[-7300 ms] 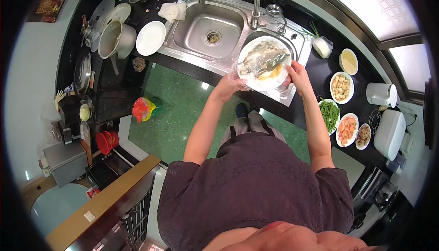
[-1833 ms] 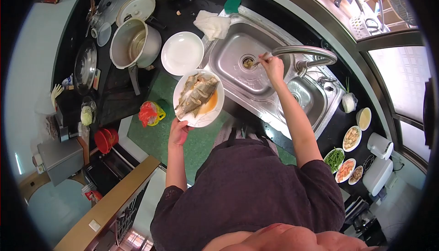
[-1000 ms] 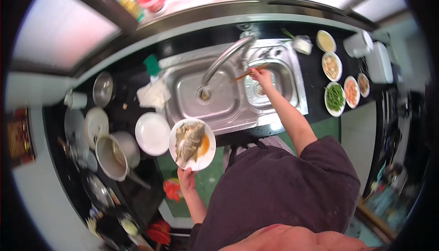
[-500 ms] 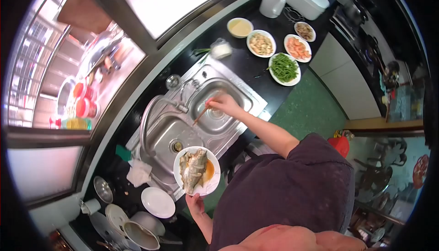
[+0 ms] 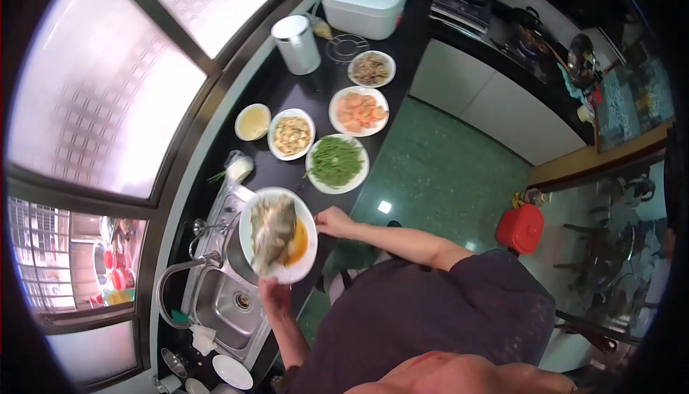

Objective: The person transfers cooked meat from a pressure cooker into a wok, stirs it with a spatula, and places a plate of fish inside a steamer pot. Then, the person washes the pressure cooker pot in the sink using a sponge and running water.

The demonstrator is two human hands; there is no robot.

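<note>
My left hand holds a white plate from below its near edge. On the plate lies a cooked fish with orange sauce beside it. The plate hangs over the right end of the steel sink, near the black counter. My right hand is at the plate's right rim with its fingers curled. Whether it touches the plate or holds anything I cannot tell. No chopsticks show in it.
On the black counter stand a plate of green beans, a plate of shrimp, several small bowls, a steel canister and a white cooker. A red container sits on the green floor. The faucet arches over the sink.
My view has swung right toward the counter with the dishes. The fish plate moved from the sink's left side to its right end. My right hand left the basin and came to the plate's rim.
</note>
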